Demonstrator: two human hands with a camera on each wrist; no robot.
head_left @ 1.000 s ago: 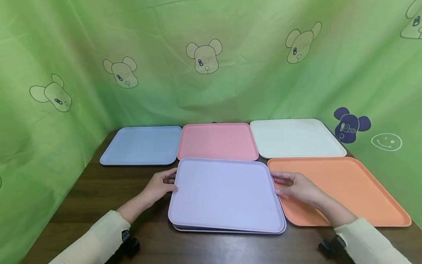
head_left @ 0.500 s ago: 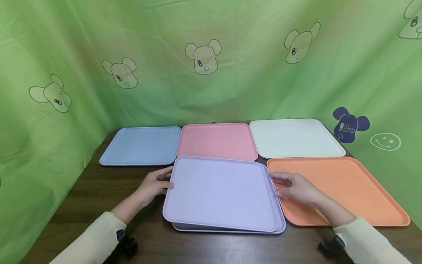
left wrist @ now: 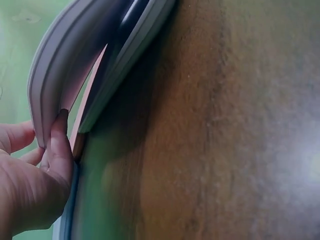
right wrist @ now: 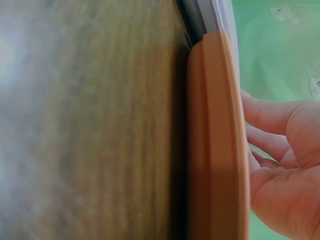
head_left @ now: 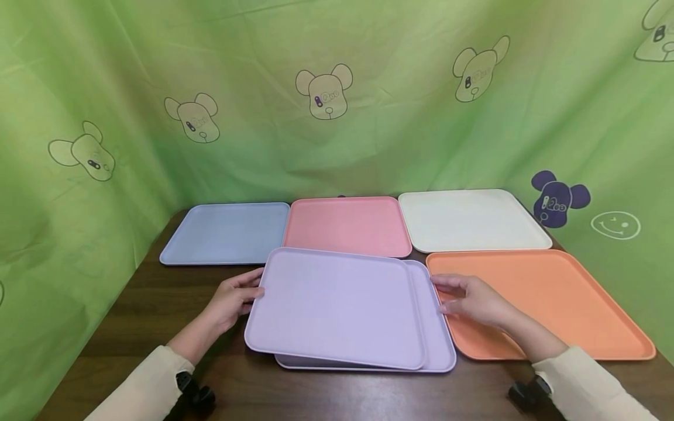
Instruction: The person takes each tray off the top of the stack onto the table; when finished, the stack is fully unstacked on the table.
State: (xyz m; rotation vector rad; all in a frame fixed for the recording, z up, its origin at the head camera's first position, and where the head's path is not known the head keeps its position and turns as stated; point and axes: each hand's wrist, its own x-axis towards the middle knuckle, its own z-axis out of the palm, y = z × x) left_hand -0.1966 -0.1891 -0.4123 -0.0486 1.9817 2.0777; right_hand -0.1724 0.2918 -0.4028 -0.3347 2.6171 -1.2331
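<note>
Two lavender trays overlap at the front middle in the head view. My left hand [head_left: 227, 301] pinches the upper lavender tray [head_left: 337, 307] by its left edge, thumb above and fingers underneath. In the left wrist view that tray's rim is raised and tilted, with a gap beneath it. The lower lavender tray [head_left: 436, 333] shows along its right side and front edge; the rest is covered. My right hand [head_left: 476, 299] is over the left part of the orange tray [head_left: 547, 304], its extended fingertips touching the right edge of the lower lavender tray.
Behind lie a blue tray [head_left: 226, 234], a pink tray [head_left: 347, 225] and a white tray [head_left: 474, 221] in a row. All rest on a dark wooden table [head_left: 131, 316]. A green printed curtain [head_left: 253, 146] hangs behind and at both sides.
My left hand has drawn the upper lavender tray leftward and turned it slightly, baring more of the lower tray's right side. My right hand has stayed at the lower tray's edge.
</note>
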